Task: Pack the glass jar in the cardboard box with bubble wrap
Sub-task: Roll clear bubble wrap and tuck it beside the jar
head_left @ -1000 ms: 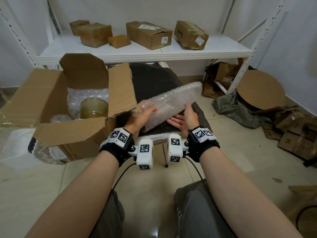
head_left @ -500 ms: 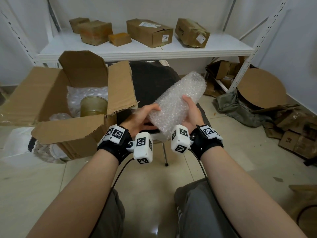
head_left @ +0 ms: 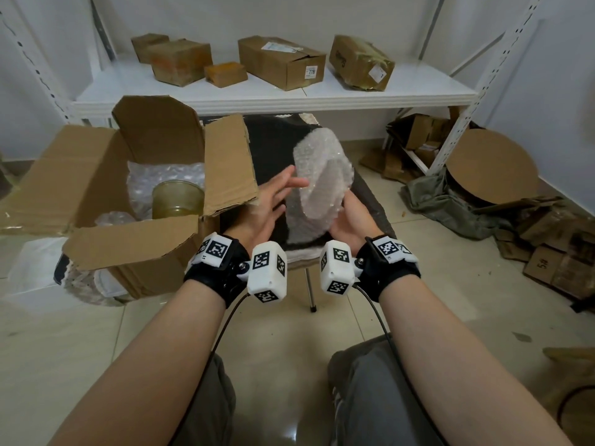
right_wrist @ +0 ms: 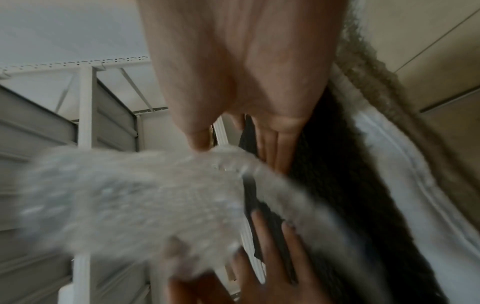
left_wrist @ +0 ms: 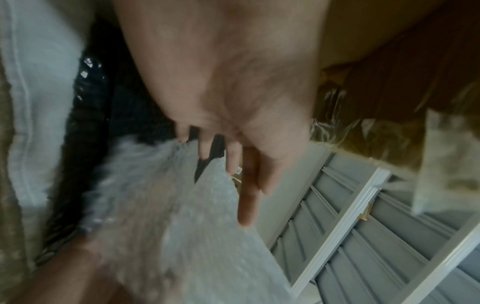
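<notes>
Blurred bubble wrap (head_left: 322,185) between hands

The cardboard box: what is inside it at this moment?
Inside the cardboard box stands the glass jar, open-topped, with bubble wrap packed behind and beside it. The near flap hides the jar's lower part and the box floor.

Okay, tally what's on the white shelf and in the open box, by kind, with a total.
Cardboard boxes on the shelf: 5
Glass jar in the open cardboard box: 1
Total: 6
</notes>
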Demonstrator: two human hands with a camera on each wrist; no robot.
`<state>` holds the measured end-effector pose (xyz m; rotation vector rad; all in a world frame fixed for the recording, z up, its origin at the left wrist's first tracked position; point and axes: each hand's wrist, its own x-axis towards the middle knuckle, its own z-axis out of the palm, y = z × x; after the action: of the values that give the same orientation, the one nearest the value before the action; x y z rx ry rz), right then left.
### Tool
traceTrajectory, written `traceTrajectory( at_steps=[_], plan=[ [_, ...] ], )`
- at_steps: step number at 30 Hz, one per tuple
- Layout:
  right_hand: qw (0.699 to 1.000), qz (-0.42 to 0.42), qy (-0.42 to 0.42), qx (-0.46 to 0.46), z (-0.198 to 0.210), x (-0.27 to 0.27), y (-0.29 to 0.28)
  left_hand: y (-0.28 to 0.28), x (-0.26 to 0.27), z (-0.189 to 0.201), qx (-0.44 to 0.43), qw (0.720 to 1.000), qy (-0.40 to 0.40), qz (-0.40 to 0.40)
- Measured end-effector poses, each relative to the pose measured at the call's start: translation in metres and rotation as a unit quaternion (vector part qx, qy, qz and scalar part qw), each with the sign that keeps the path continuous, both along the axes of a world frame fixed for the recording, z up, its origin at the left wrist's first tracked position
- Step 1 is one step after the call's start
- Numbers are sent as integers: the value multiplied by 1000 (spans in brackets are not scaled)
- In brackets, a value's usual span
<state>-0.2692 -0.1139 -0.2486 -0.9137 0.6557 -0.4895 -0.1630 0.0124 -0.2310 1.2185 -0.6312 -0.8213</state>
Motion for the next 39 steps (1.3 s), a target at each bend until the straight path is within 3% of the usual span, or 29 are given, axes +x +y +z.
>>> traceTrajectory(
  at_steps=[2,4,7,13,17,24,28,32,39],
  plan=[
    [1000,-4,22,-11,5,1,4,0,2,-5,19,996,-57,62],
    [996,-90,19,0,3,-2,-3,1,3,-12,52,986,-102,124],
    [988,-153,-7,-7,5,-13,-14,2,7,-21,114,973,-90,179],
    [996,-12,-2,-91,4,-11,-6,-10,7,-24,155,980,-35,118],
    [994,0,-6,-109,7,-5,1,-13,7,-26,141,987,25,77],
    [999,-32,-19,-19,7,-12,-7,-8,-1,-3,34,985,170,9],
    [999,43,-13,-5,9,-17,-5,-9,-3,-1,-29,969,244,23],
    [992,122,18,-13,9,-17,-1,-12,-1,-4,-41,965,257,42],
    [988,143,64,-7,10,-14,5,-12,-5,-2,-55,953,294,50]
  ],
)
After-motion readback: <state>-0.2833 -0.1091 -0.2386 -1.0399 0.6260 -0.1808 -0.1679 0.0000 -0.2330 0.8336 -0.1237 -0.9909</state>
